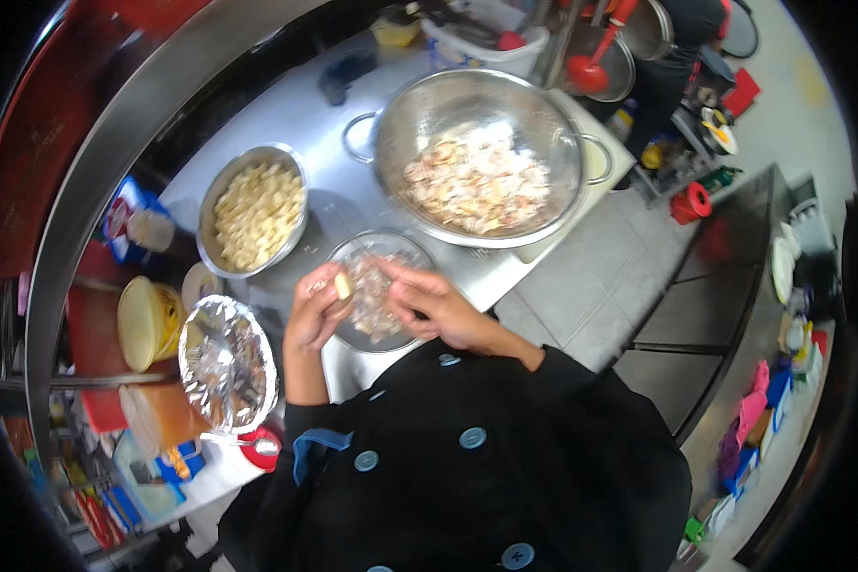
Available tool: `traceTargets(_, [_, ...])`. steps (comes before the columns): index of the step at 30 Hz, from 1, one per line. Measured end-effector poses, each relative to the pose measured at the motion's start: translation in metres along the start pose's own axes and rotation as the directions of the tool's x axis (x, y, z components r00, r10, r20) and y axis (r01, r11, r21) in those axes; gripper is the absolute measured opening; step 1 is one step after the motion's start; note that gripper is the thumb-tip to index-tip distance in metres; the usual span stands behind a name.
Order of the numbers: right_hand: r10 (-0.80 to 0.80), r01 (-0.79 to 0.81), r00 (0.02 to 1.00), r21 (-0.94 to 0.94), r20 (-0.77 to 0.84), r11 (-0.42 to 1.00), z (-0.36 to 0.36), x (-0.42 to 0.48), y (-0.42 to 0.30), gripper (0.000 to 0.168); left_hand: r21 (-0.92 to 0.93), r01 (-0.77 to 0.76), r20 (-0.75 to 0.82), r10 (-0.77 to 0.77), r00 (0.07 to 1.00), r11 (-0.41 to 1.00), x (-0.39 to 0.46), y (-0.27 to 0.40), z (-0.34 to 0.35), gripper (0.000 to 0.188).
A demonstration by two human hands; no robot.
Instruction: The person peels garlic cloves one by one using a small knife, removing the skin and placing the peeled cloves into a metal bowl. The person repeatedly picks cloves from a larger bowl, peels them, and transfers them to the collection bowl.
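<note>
My left hand (318, 307) pinches a pale peeled clove (342, 286), apparently garlic, between thumb and fingers. Close beside it is my right hand (429, 304), with its index finger stretched towards the left hand and the other fingers curled. Blur hides whether anything is in it. Beneath both hands stands a round bowl (418, 247) with papery skins (375, 314) inside. A steel bowl (297, 232) at the upper left holds many peeled cloves (257, 214). In the large two-handled steel bowl (472, 89) lies a heap of cloves (479, 179) that look unpeeled.
A foil-covered dish (229, 365) sits left of my left arm, near a yellow-lidded tub (139, 322) and a container of orange liquid (157, 415). A spoon (261, 446) lies by a red container (264, 457). A white tub (486, 53) stands behind the large bowl.
</note>
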State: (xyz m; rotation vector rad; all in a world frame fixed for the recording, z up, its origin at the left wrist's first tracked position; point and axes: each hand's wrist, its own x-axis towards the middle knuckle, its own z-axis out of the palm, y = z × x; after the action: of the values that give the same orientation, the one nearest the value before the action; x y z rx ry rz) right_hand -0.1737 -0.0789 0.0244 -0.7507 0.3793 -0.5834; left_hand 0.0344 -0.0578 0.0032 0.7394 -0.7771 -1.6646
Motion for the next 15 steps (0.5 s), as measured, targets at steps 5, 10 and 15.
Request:
traceTargets(5, [-0.019, 0.030, 0.986, 0.066, -0.163, 0.997, 0.000, 0.000, 0.007, 0.047, -0.092, 0.010, 0.054, -0.005, 0.999, 0.996, 0.002, 0.005, 0.008, 0.028])
traceTargets(10, [0.007, -0.012, 0.981, -0.023, -0.195, 1.000, -0.009, 0.005, 0.021, 0.039, -0.090, 0.015, -0.007, -0.016, 1.000, 0.996, 0.004, 0.011, 0.016, 0.022])
traceTargets(15, [0.014, -0.050, 0.971, -0.144, -0.239, 0.988, -0.021, 0.020, 0.045, 0.021, 0.064, -0.138, -0.230, 0.149, 0.962, 0.988, 0.000, 0.032, -0.008, 0.024])
